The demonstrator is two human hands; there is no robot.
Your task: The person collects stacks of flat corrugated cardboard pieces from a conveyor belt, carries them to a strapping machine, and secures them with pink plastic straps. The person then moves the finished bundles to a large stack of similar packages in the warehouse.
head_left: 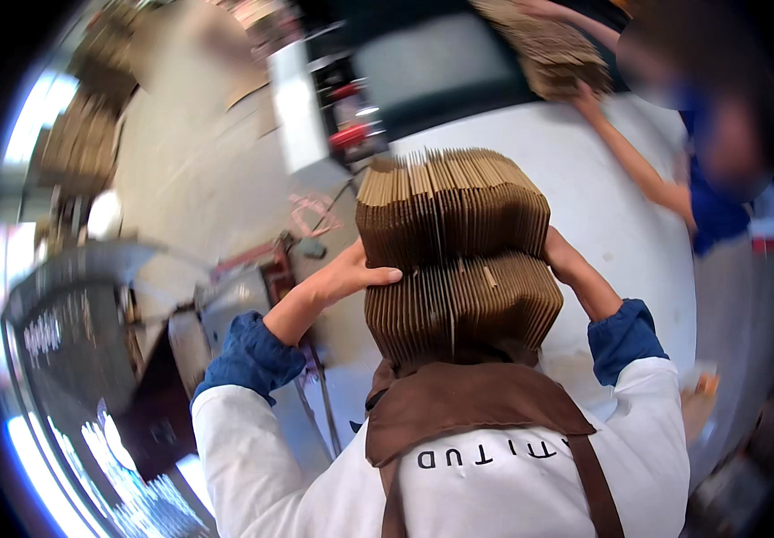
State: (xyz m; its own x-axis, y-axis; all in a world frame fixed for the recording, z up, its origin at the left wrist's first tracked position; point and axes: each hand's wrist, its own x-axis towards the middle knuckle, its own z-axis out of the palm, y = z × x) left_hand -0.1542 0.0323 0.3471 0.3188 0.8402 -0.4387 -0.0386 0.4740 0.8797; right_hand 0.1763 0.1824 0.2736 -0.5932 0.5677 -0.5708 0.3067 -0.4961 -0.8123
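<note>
Above the white table point(602, 233), close to your chest, you are holding a thick stack of brown cardboard sheets point(454, 251) standing on their edges. Your left hand point(357, 272) is pressing on the left side of the stack, about at its middle height, with the fingers bent around the front edge. Your right hand point(564, 260) is pressing flat against the right side, at nearly the same height. So both hands are closed on the stack and are squeezing it between them. The stack is showing a narrow waist where your hands are pushing it, and the sheets are fanning out a little at the top.

Beyond the stack, at the far side of the table, another person in blue clothing point(714, 211) is reaching with one arm over the table edge. That person's hand point(584, 94) is touching a second cardboard pile point(548, 49), well apart from your stack. Left of the table, a grey floor point(181, 179) is showing.
</note>
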